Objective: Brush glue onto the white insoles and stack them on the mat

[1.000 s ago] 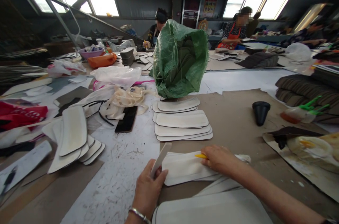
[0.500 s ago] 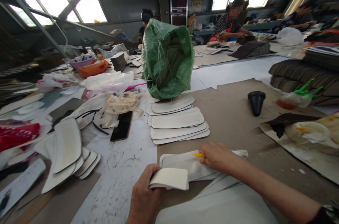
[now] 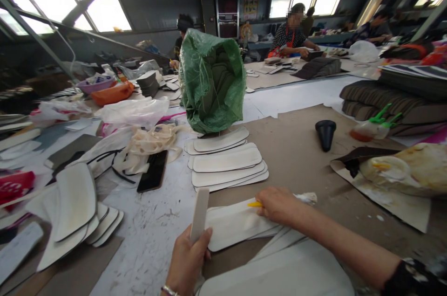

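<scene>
My left hand [image 3: 190,256] is closed on a pale cream panel [image 3: 199,214], held upright with its narrow side toward me. Beside it, my right hand [image 3: 277,205] grips a brush, its yellow handle tip [image 3: 254,204] poking out to the left. A whitish, clumped end [image 3: 307,198] shows beyond that hand. Beneath my right hand lies a white panel [image 3: 228,226] with rounded corners and a dark edge, over others. A larger pile of white panels [image 3: 279,272] fills the near edge. Farther forward, more white panels [image 3: 226,163] are fanned in overlapping rows.
A green woven sack [image 3: 213,81] holding dark pieces stands behind the rows. Left are a phone [image 3: 152,171], cream straps [image 3: 148,144] and loose panels [image 3: 77,198]. Right are a black cone [image 3: 325,134], green-nozzled bottles [image 3: 373,126] and a stained bag [image 3: 401,165]. Co-workers sit beyond.
My left hand has turned the cream panel from lying flat to upright, edge toward me. My right hand stays over the white panel with the brush. The whole view has shifted slightly.
</scene>
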The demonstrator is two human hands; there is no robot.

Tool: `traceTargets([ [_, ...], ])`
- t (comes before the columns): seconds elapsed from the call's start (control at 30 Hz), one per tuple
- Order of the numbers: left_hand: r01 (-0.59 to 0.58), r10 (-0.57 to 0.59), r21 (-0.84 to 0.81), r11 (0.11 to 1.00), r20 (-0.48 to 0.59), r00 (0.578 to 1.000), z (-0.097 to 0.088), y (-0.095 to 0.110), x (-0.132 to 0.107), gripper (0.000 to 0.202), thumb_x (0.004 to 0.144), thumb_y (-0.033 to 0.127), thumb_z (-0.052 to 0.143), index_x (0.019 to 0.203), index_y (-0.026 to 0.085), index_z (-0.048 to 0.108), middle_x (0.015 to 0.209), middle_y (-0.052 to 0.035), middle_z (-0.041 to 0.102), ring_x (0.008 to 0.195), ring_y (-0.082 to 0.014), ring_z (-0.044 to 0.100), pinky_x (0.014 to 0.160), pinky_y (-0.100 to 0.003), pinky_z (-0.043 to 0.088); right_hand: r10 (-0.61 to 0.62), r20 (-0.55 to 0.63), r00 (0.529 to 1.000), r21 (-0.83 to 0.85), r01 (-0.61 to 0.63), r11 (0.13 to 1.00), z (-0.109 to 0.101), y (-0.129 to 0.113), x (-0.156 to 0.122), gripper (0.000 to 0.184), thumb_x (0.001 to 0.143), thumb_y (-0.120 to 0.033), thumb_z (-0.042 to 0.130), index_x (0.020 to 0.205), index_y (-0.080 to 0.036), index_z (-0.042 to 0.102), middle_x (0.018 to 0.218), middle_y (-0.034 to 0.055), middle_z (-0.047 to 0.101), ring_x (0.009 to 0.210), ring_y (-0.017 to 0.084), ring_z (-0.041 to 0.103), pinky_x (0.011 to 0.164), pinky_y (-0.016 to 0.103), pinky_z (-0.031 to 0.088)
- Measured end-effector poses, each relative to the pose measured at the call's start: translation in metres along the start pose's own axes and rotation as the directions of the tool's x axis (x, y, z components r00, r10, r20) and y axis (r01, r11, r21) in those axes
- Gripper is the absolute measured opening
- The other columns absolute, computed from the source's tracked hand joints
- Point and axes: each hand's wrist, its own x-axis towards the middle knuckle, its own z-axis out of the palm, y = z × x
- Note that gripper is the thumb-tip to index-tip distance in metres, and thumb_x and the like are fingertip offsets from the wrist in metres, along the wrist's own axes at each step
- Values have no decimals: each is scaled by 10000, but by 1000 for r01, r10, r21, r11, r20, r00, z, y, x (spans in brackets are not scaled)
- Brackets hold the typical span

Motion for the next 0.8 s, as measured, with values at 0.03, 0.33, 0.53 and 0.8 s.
traceTargets([
  [0.03,5,-5,-21,1000,-2,1000,0,0,-1,317,634,466,565,610,160,488,363,57,439,349,-68,334,364,-175,227,4,-12,1000,-9,-4,1000,-1,-1,-1,241,710,-308,538,845,-148,658,859,150,661,819,291,604,655,358,442],
  [0.33,-34,28,-191,981,-33,999,-7,16,-13,379,571,503,628,558,147,495,352,58,421,355,-66,335,366,-172,200,18,-84,996,-23,-20,1000,-23,-3,-22,202,749,-343,510,799,-188,629,848,96,657,826,268,592,664,343,423],
  [0.53,-25,18,-268,963,-28,999,-16,29,-24,386,552,504,640,552,147,492,365,63,415,370,-64,353,397,-180,227,30,-124,992,12,-29,1000,-38,-1,-36,164,775,-315,466,830,-212,581,902,56,630,862,235,562,697,317,395],
  [0.8,-91,82,-212,973,-54,995,-29,34,-39,406,548,547,622,525,161,497,362,49,434,378,-78,356,410,-208,244,73,-139,988,41,-68,997,-48,1,-54,170,776,-325,440,799,-217,569,845,49,635,806,219,569,659,295,372],
])
